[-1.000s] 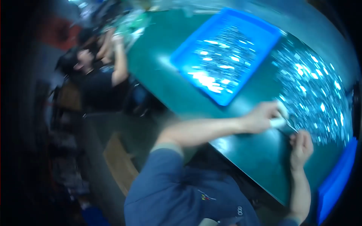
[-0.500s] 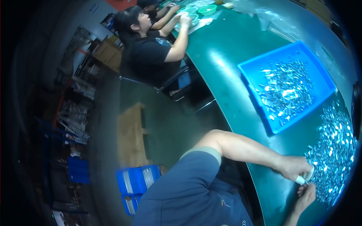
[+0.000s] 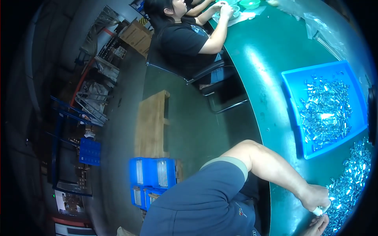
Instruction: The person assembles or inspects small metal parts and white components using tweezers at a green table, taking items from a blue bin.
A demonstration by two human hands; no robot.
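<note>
- Your left hand is bent over with its fingers curled; you have a white covering at the fingertips, just above the right fingers.
- Your right hand lies below, its bent fingertips raised to meet the left ones. Whatever sits between the two sets of fingertips is too small to make out, so you cannot tell from here whether either hand grips a piece.
- The loose shiny pieces lie in a broad heap right beside your fingers, spreading to their right and beyond them.
- Under your fingers and the heap is the green table, reaching far ahead of your hands.
- Past your fingertips, beyond the heap's far end, stands the blue tray; more small shiny pieces cover much of its floor.
- Well to the left of your fingers, down on the floor, are blue crates, with a wooden pallet a little farther ahead.
- Far ahead and left of your fingers, a co-worker in a black top sits at the table edge, both hands raised near a green bowl.
- Far ahead of your fingers, beyond the tray, lies clear plastic sheeting.
</note>
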